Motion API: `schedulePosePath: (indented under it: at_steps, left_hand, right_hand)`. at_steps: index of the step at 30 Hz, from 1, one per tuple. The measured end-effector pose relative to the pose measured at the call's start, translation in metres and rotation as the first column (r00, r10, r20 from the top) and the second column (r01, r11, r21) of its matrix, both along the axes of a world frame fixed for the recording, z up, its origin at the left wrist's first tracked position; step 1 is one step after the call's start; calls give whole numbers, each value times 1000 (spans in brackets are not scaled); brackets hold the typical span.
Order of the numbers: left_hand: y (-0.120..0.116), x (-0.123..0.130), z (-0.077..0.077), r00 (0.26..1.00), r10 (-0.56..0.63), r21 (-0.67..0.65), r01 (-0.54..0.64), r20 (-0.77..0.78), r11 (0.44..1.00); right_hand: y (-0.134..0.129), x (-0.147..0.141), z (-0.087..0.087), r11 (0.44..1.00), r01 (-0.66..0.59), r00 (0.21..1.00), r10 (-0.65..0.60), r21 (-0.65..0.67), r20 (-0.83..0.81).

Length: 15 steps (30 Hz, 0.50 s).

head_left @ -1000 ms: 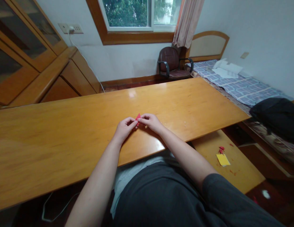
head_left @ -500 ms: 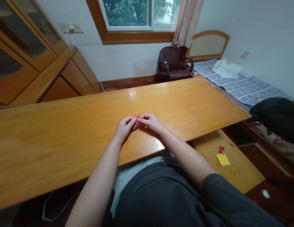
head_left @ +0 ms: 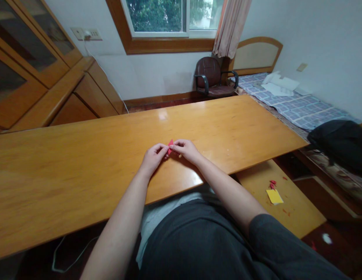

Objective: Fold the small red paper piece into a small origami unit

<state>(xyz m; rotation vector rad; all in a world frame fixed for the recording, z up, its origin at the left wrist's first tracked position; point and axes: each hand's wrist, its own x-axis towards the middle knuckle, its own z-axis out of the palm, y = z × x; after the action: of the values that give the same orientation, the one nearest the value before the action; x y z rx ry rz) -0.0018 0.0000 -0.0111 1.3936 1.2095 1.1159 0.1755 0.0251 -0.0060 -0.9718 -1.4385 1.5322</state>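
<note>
Centrally, over the wooden surface: one small folded red paper, my left hand and right hand each with grip closed on it. Right, lower surface: one yellow square sheet, small red pieces beside it.

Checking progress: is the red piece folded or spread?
Apparently folded: the red piece looks small and pointed, between left hand and right hand.

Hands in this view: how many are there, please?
2. The left hand pinches the red paper from the left; the right hand pinches it from the right. Both are over the wooden table.
</note>
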Motion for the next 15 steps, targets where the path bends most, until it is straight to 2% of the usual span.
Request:
schedulePosePath:
  at_steps: [4,15]
  left_hand:
    - [-2,1,2,999,-26,-21,25,-45,999]
    - [-1,1,1,998,-54,-56,56,30,997]
  right_hand:
    - [-1,0,1,1000,-1,1000,1,-15,-31]
    - [-1,1,2,1000,13,998,-13,-7,-69]
